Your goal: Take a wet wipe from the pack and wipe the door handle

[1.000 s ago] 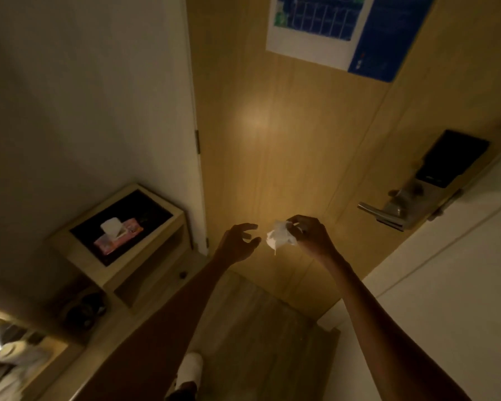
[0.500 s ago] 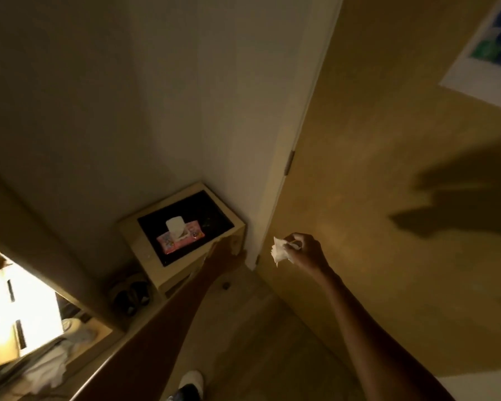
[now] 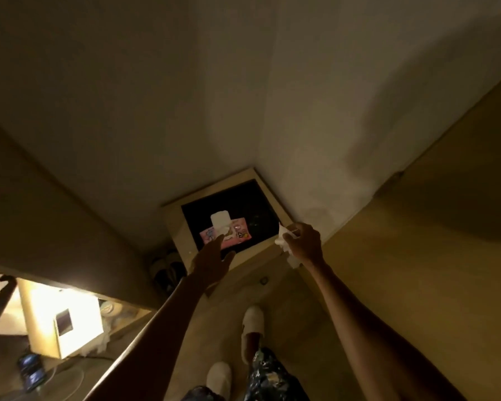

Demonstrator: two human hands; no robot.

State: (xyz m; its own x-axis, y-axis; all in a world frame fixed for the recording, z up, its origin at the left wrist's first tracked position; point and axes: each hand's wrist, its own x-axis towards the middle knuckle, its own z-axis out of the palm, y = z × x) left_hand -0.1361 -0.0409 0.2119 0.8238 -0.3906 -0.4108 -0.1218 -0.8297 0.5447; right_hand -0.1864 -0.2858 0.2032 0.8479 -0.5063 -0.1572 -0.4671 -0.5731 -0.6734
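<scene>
Dim light was cast over a small wooden stand [image 3: 177, 227] set in the far corner by the door [image 3: 446, 227]. On its dark top a pink wet wipe pack [image 3: 225, 233] was seen, reached by the left hand [image 3: 211, 260] with fingers spread. A crumpled white wipe [image 3: 284, 244] was pinched in the right hand [image 3: 304, 243], just right of the stand.

Single head-worn wide-angle view, looking steeply down, near the small stand [image 3: 177, 227], both forearms in frame
</scene>
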